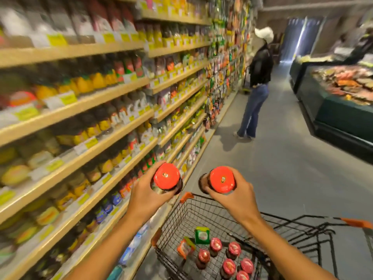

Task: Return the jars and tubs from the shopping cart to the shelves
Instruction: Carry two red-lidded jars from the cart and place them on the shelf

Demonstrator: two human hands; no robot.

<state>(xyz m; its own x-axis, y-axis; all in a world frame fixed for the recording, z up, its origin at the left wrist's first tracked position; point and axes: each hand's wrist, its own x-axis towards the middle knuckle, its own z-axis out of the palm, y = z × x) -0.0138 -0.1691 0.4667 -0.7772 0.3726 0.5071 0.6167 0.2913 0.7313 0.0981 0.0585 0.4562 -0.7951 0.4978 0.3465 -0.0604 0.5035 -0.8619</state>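
My left hand (144, 194) grips a dark glass jar with a red lid (166, 176), held up above the cart's front left corner. My right hand (237, 196) grips a second jar with a red lid (222, 179) beside it, a short gap between the two. Below them the black wire shopping cart (203, 209) holds several more red-lidded jars (234, 249), a green carton (202, 235) and an orange packet (184, 248). Wooden shelves (113, 126) full of jars and bottles run along my left, blurred.
A person in a white cap, dark top and jeans (257, 83) stands further down the aisle by the shelves. A dark chilled display counter (339, 110) lines the right side. Grey floor (282, 158) lies between them. The cart's orange handle (357, 222) is at right.
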